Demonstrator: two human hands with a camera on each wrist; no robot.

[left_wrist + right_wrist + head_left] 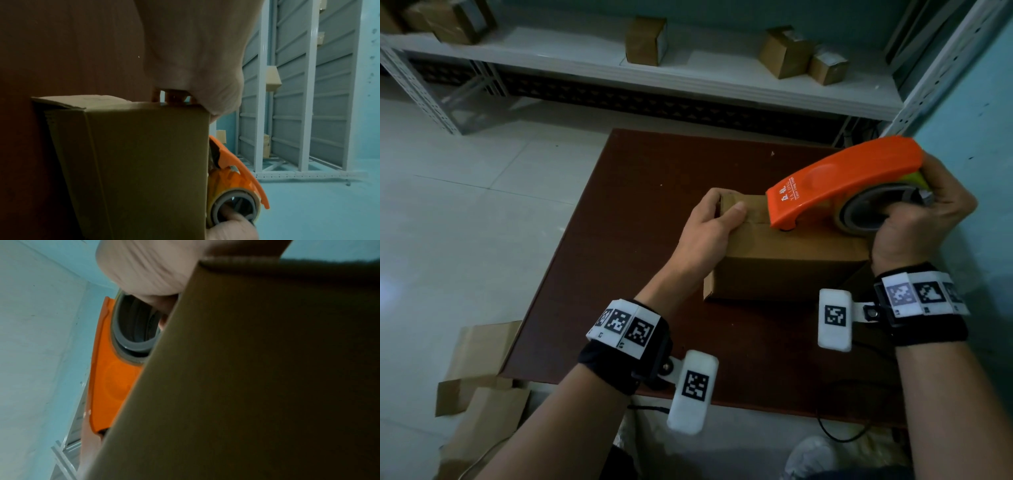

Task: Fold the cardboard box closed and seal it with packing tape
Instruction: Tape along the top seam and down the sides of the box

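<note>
Cardboard scraps lie on the floor at lower left, clear of the work. Just right of centre, on the dark red-brown table, sits the plain brown cardboard box, flaps folded shut. The left hand clamps its left end, thumb on top and fingers curled over the far edge. If that hold slackens, the box could skid or the flaps spring up. At right, the right hand grips the orange plastic tape dispenser, nose on the seam; pulled crooked, the tape could wander off it or wrinkle.
</note>
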